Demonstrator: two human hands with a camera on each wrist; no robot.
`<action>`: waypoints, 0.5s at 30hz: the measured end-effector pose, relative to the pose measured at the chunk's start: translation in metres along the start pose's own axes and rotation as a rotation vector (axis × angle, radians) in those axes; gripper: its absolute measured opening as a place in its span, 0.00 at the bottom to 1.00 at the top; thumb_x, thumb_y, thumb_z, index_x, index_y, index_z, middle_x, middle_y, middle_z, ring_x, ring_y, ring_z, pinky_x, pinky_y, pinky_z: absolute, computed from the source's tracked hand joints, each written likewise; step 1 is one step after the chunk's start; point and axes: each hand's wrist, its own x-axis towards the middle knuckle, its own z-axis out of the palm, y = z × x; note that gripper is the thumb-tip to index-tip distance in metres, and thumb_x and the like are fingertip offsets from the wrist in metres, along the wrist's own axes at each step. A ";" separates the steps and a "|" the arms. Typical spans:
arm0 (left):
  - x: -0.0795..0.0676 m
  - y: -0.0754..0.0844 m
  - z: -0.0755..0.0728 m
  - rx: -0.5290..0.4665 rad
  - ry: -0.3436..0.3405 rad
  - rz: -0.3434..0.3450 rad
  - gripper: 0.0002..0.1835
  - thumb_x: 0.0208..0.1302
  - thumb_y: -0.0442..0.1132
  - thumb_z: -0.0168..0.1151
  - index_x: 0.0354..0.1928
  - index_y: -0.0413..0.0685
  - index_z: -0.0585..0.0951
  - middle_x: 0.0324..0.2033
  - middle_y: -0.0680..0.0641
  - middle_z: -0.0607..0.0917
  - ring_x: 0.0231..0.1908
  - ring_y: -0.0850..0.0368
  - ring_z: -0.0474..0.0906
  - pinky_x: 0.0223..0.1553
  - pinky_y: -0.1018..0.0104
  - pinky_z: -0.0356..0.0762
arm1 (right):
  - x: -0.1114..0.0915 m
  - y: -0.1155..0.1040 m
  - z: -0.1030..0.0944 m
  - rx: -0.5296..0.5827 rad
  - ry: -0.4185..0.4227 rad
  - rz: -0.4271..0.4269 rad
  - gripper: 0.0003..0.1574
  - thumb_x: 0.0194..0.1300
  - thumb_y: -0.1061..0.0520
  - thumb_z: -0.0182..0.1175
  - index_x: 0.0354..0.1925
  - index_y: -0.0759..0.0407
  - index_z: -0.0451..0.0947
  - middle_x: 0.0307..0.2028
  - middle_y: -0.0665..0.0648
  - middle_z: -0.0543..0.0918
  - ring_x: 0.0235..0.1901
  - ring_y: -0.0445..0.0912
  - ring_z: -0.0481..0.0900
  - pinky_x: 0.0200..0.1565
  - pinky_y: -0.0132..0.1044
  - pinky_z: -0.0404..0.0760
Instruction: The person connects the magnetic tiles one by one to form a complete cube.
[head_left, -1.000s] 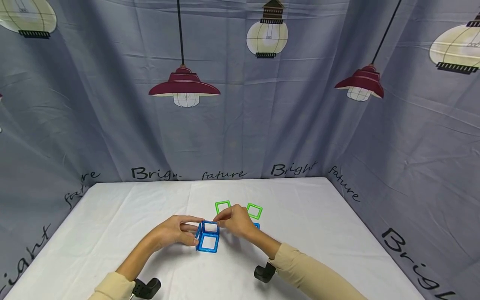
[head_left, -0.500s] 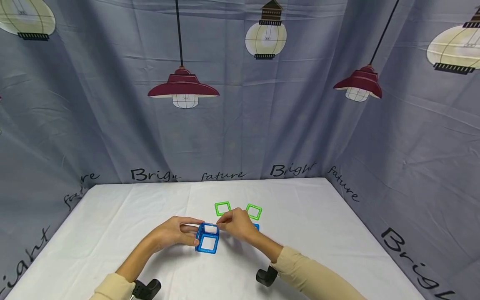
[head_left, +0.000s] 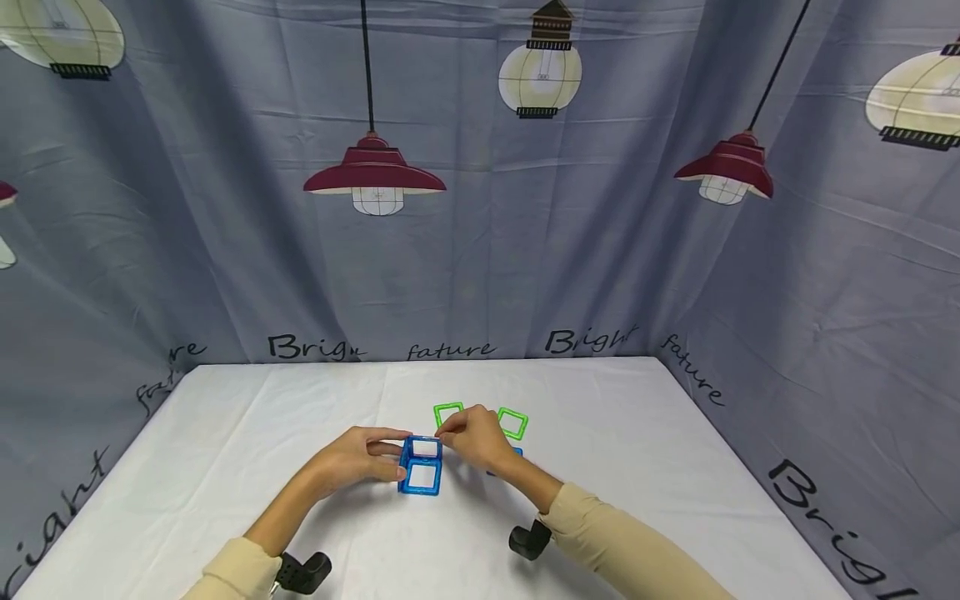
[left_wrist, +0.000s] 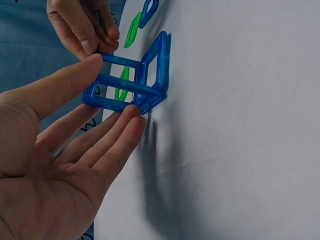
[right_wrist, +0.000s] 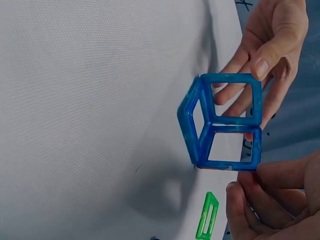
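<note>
Three blue square magnetic tiles (head_left: 420,492) are joined edge to edge at a corner; in the head view one lies lowest, one stands at the back and one at the left. My left hand (head_left: 352,460) holds the left tile, thumb on one edge and fingers spread along the other side, as the left wrist view shows. My right hand (head_left: 476,437) pinches the back tile's upper right corner between thumb and fingertips. In the right wrist view the joined blue frames (right_wrist: 235,121) stand out between both hands.
Beyond my right hand lie two green square tiles, the left one (head_left: 438,415) partly covered by my fingers and the right one (head_left: 517,436) in full view. Another blue tile (head_left: 517,451) shows partly behind my right wrist. White cloth (head_left: 300,392) covers the table, with a grey curtain (head_left: 480,275) behind.
Both hands and the joined blue tiles have shifted slightly away from me. The back tile dipped a little half a second ago and now stands higher. Both hands keep their hold.
</note>
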 end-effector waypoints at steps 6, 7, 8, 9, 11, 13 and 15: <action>0.000 -0.001 0.002 -0.030 0.004 0.016 0.38 0.57 0.36 0.76 0.69 0.35 0.72 0.57 0.33 0.84 0.54 0.46 0.85 0.53 0.58 0.84 | -0.001 0.002 0.001 0.005 0.007 0.007 0.04 0.64 0.63 0.68 0.34 0.59 0.90 0.31 0.53 0.90 0.32 0.42 0.82 0.39 0.38 0.82; 0.000 -0.002 0.002 -0.034 0.003 0.016 0.38 0.57 0.35 0.76 0.69 0.35 0.72 0.57 0.33 0.84 0.54 0.46 0.85 0.52 0.58 0.84 | -0.002 0.002 0.001 0.007 0.003 0.009 0.04 0.64 0.63 0.68 0.35 0.59 0.90 0.32 0.53 0.90 0.32 0.42 0.82 0.38 0.38 0.82; 0.000 -0.002 0.002 -0.036 0.004 0.014 0.38 0.57 0.35 0.76 0.70 0.35 0.72 0.58 0.33 0.83 0.54 0.46 0.85 0.51 0.58 0.84 | -0.002 0.002 0.001 0.010 -0.003 0.010 0.04 0.64 0.63 0.68 0.35 0.60 0.90 0.32 0.54 0.90 0.32 0.42 0.82 0.38 0.36 0.82; 0.000 -0.003 0.002 -0.038 0.004 0.010 0.38 0.57 0.36 0.76 0.70 0.35 0.72 0.58 0.33 0.83 0.54 0.46 0.85 0.51 0.58 0.85 | -0.003 0.003 0.000 0.013 -0.010 0.008 0.04 0.64 0.63 0.68 0.36 0.61 0.90 0.32 0.54 0.90 0.32 0.42 0.82 0.35 0.36 0.83; 0.000 -0.004 0.002 -0.046 0.002 0.001 0.39 0.57 0.36 0.76 0.70 0.36 0.72 0.59 0.33 0.82 0.54 0.46 0.85 0.50 0.57 0.85 | -0.004 0.004 -0.002 0.008 -0.021 0.006 0.05 0.63 0.64 0.68 0.37 0.62 0.89 0.33 0.55 0.89 0.32 0.42 0.82 0.34 0.34 0.81; 0.000 -0.005 0.003 -0.052 0.003 -0.013 0.39 0.57 0.36 0.76 0.70 0.37 0.72 0.60 0.33 0.82 0.54 0.47 0.85 0.49 0.56 0.86 | -0.005 0.005 -0.005 -0.005 -0.034 0.017 0.05 0.61 0.64 0.69 0.38 0.62 0.89 0.32 0.54 0.89 0.32 0.42 0.80 0.34 0.34 0.80; 0.000 -0.005 0.003 -0.050 0.008 -0.027 0.39 0.56 0.37 0.77 0.70 0.39 0.73 0.61 0.34 0.81 0.53 0.48 0.85 0.49 0.56 0.86 | -0.006 0.008 -0.009 -0.019 -0.045 0.028 0.07 0.59 0.64 0.70 0.39 0.62 0.89 0.31 0.53 0.88 0.32 0.42 0.79 0.35 0.34 0.79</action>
